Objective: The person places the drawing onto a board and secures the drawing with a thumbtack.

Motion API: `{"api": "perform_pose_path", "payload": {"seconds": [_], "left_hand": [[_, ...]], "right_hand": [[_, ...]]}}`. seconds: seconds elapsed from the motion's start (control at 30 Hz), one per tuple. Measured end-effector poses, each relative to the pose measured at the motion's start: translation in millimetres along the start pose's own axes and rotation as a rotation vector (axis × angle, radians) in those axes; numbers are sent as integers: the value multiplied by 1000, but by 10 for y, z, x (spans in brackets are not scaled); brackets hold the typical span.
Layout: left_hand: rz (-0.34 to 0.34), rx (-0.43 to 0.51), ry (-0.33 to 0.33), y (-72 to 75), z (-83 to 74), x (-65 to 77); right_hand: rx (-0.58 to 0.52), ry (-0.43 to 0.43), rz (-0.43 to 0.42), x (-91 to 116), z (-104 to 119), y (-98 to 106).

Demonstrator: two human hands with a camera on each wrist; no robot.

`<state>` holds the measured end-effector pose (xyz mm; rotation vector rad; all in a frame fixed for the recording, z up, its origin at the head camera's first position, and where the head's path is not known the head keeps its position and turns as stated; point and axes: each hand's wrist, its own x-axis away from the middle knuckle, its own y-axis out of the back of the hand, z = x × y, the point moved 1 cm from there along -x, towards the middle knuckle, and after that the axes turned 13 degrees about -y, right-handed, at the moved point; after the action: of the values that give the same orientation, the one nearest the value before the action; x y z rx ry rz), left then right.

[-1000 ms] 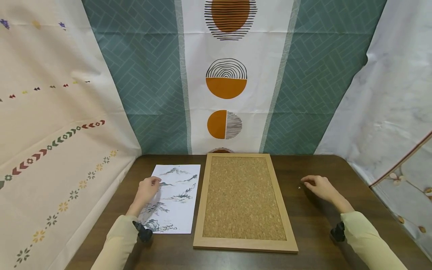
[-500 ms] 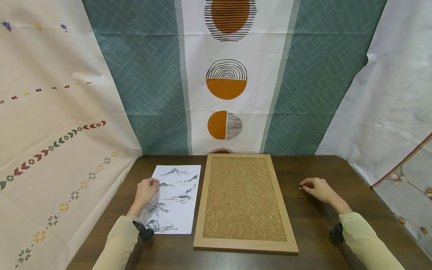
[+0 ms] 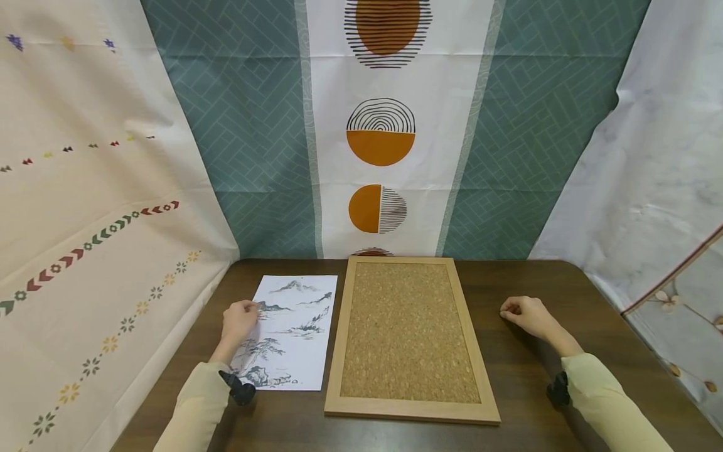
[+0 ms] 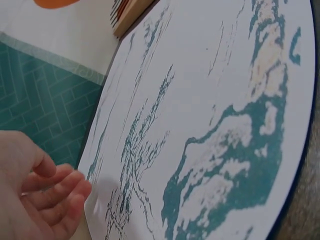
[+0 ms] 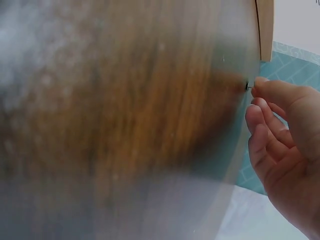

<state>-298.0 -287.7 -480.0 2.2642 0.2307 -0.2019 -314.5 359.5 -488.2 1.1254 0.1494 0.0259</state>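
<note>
Pin [image 5: 247, 86] at the right hand [image 3: 529, 316], cork board [image 3: 409, 333] to its left

We find the tiny pin-like object at the fingertips of the right hand, low over the right side of the table [image 3: 525, 383]. Thumb and finger appear to pinch it, though it is so small that we cannot tell how firmly. The head view hides it behind the fingers.

The relation we judge most important runs from right to left: the cork board lies left of the right hand, well apart from it, with its long axis running near to far. The right hand is level with the board's far half and nearer to it than the left hand [image 3: 240, 321] is, as a sheet of paper [image 3: 305, 295] lies between left hand and board. That sheet's long axis also runs near to far, just beside the board's left edge.

We see the left hand's fingers loosely curled at the sheet's left edge, holding nothing visible; whether they touch the paper, we cannot tell.

We count 2 hands, 1 pin, 1 sheet, 1 framed board, 1 table and 2 black wrist devices [image 3: 243, 392].
</note>
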Motion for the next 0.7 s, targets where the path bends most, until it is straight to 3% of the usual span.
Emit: {"api": "perform_pose_path", "payload": {"seconds": [0.27, 0.53, 0.7], "left_hand": [[-55, -46, 172, 75, 10, 71], [9, -136, 285, 88, -10, 116], [40, -182, 308, 75, -30, 136]], "right_hand": [[4, -6, 0, -11, -25, -25], [-8, 20, -17, -16, -10, -38], [-5, 28, -13, -19, -10, -39]]}}
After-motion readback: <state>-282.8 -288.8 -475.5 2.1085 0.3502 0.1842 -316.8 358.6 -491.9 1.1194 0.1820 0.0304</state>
